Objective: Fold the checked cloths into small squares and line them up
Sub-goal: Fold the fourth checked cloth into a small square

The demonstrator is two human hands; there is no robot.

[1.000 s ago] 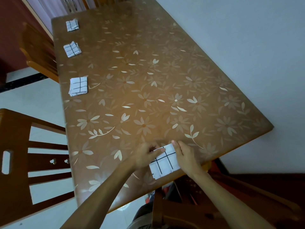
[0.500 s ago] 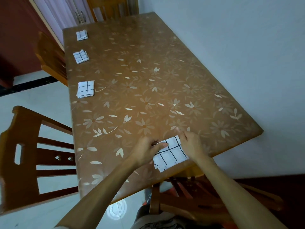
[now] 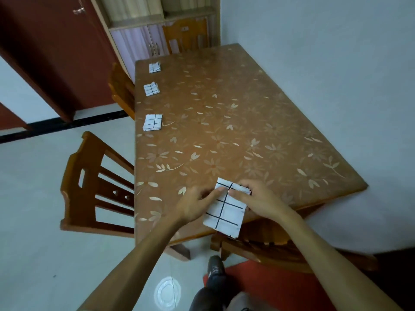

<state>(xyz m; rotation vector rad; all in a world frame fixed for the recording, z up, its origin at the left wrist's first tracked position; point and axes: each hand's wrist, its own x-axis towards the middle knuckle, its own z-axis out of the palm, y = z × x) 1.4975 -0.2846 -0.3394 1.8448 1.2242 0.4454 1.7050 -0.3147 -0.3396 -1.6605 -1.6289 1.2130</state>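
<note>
Four checked cloths lie on the one worktop (image 3: 224, 131). Three are folded small in a row down its left edge: the far cloth (image 3: 155, 67), the middle cloth (image 3: 151, 89) and the nearer cloth (image 3: 153, 122). The fourth cloth (image 3: 225, 212), larger, lies at the near edge. Two hands are on it, the left hand (image 3: 195, 204) and the right hand (image 3: 258, 198). Four wooden chairs stand around: the near-left chair (image 3: 89, 187), the far-left chair (image 3: 120, 88), the far-end chair (image 3: 186, 33) and the near-end chair (image 3: 258, 250). One shoe (image 3: 215, 265) shows below.
</note>
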